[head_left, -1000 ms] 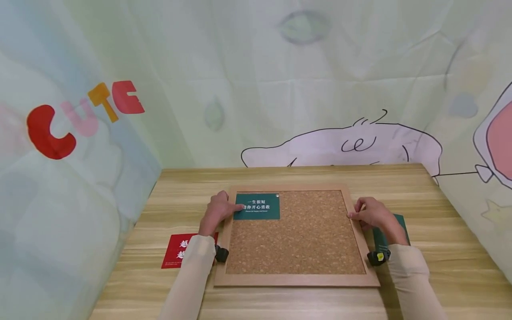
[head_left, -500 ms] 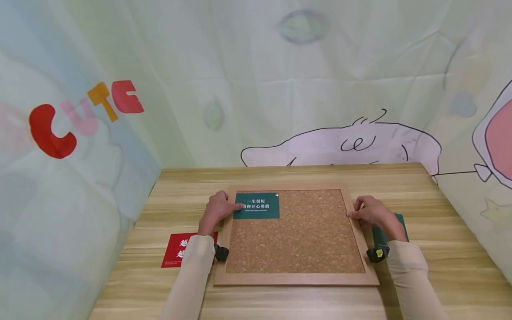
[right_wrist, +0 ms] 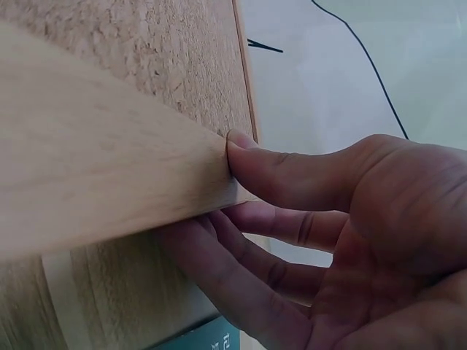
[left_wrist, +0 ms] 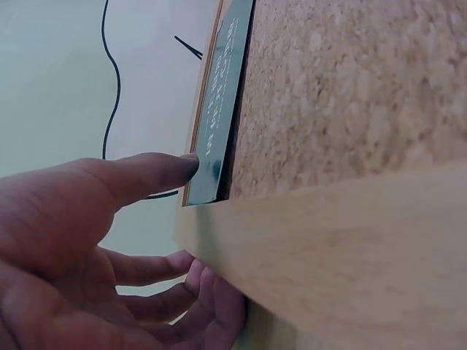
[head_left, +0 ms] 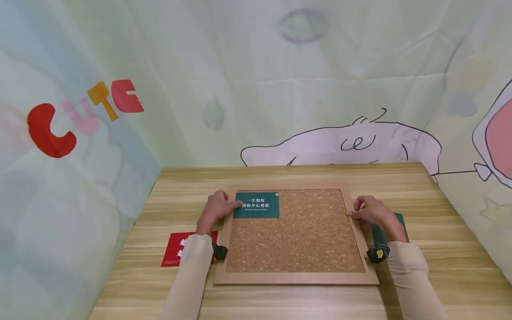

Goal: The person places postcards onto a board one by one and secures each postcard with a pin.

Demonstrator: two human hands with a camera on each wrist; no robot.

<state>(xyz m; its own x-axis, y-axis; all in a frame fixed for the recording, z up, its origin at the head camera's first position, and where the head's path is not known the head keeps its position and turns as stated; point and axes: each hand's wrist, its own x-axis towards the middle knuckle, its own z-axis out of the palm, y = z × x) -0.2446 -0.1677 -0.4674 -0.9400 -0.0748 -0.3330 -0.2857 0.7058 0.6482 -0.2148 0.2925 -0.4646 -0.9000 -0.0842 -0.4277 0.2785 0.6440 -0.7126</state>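
Note:
A wood-framed corkboard [head_left: 296, 244] lies on the table between both hands. In its upper left corner is a green card [head_left: 260, 212] with white writing, a pale pushpin [head_left: 277, 194] at the card's top right corner. My left hand [head_left: 218, 208] grips the board's left side: the thumb presses on the card's left part, and the other fingers curl at the frame's outer edge in the left wrist view. On the opposite side my right hand [head_left: 374, 211] grips the frame, thumb over its inner edge and fingers underneath, as the right wrist view shows.
A red card [head_left: 173, 253] lies left of the board, partly covered by the left sleeve. Another green card [head_left: 401, 222] lies behind the right wrist. The wooden table [head_left: 296, 304] meets a printed curtain [head_left: 200, 89] at the back and sides.

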